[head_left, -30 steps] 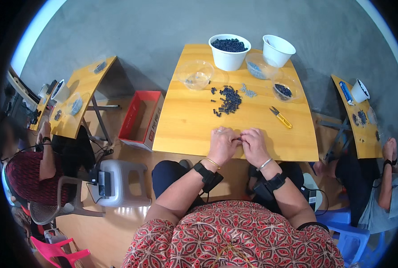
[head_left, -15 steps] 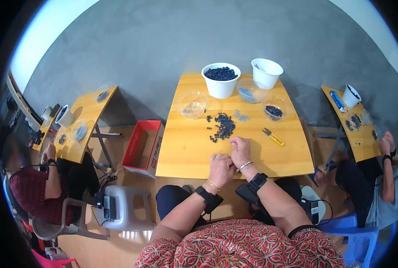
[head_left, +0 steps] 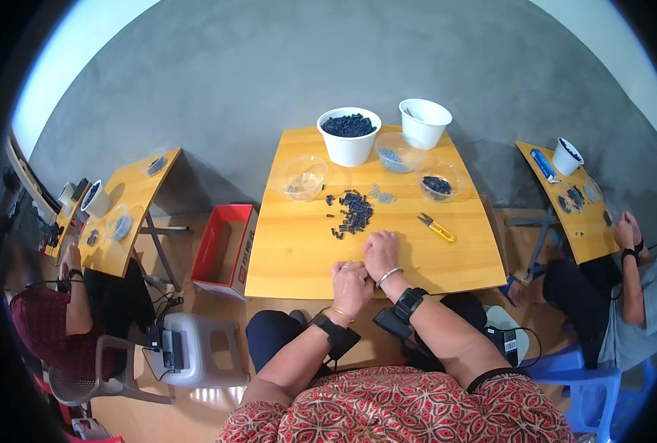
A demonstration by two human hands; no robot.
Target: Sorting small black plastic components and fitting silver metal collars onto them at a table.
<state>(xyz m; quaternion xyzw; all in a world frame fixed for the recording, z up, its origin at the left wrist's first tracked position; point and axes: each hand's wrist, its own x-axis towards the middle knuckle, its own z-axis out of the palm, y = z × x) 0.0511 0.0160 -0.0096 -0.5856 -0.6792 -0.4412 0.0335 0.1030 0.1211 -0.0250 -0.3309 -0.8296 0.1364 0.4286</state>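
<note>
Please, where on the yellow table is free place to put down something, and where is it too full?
Bare wood lies left of the dark parts pile, below the clear bowl, and right of the right hand, below the yellow cutter. The table's far edge is crowded with white buckets and bowls.

Grey concrete wall (head_left: 284,81); three wooden tables (head_left: 306,244); grey plastic stool (head_left: 188,354); blue chair (head_left: 587,399); even daylight.
</note>
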